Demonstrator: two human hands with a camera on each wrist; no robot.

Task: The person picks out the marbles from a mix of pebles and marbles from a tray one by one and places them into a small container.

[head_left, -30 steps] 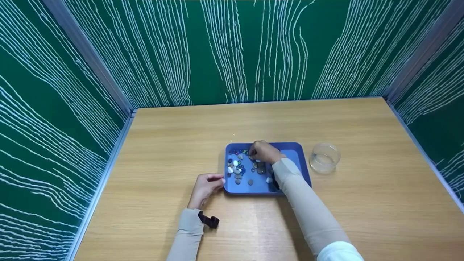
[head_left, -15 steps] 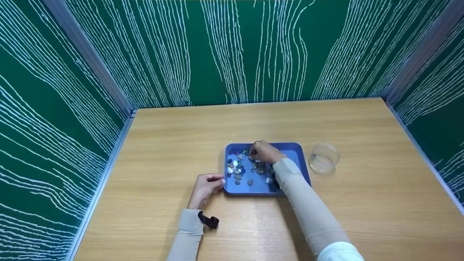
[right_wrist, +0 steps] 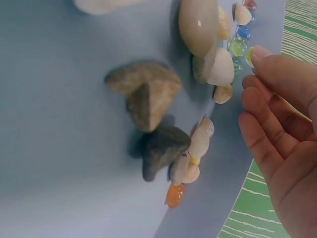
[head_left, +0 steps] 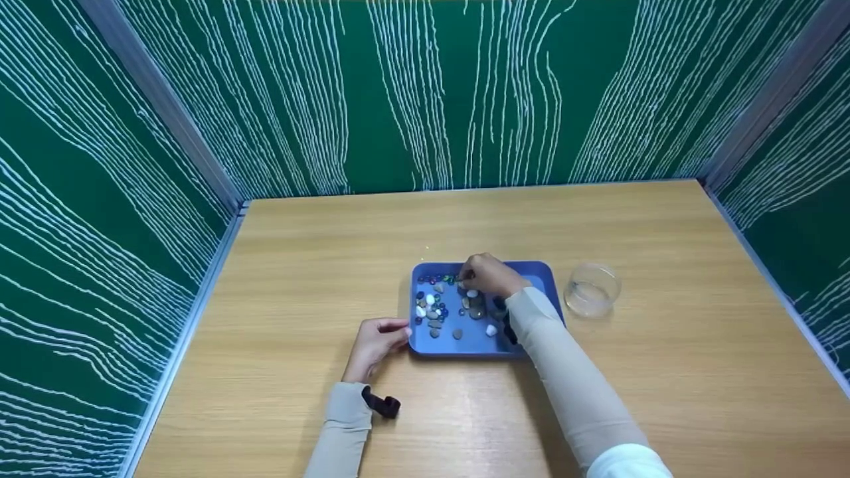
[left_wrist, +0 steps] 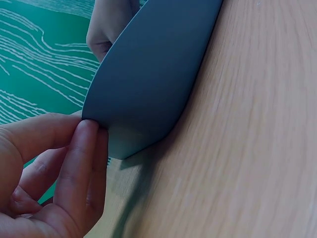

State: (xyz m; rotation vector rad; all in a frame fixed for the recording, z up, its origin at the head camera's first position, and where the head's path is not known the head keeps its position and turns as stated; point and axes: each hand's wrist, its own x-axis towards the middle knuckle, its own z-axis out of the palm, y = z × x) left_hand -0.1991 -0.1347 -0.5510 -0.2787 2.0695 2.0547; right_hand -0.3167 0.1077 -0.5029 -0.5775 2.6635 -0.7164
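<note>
In the head view, a blue tray (head_left: 471, 345) holds stones and glass marbles. My left hand (head_left: 377, 345) is at its left side, and in the left wrist view thumb and fingers pinch the tray's rim (left_wrist: 91, 106). Over the tray's far middle is my right hand (head_left: 490, 273). The right wrist view shows that right hand (right_wrist: 285, 114) with a yellow-green glass marble (right_wrist: 249, 57) at the thumb tip, seemingly pinched and partly hidden by the thumb. Close by lie a green marble (right_wrist: 237, 48), a blue marble (right_wrist: 243, 32) and a white stone (right_wrist: 222, 68).
Right of the tray stands a clear round container (head_left: 592, 290). In the tray are brown stones (right_wrist: 148, 94), a dark stone (right_wrist: 166, 148) and an orange marble (right_wrist: 174, 196). Tiny yellow specks (head_left: 427, 247) lie on the wooden table (head_left: 332, 252) behind the tray. Green patterned panels (head_left: 412, 99) surround it.
My right hand has shifted slightly right and away from me, showing more of the stones beneath it. The left hand stays at the tray's rim.
</note>
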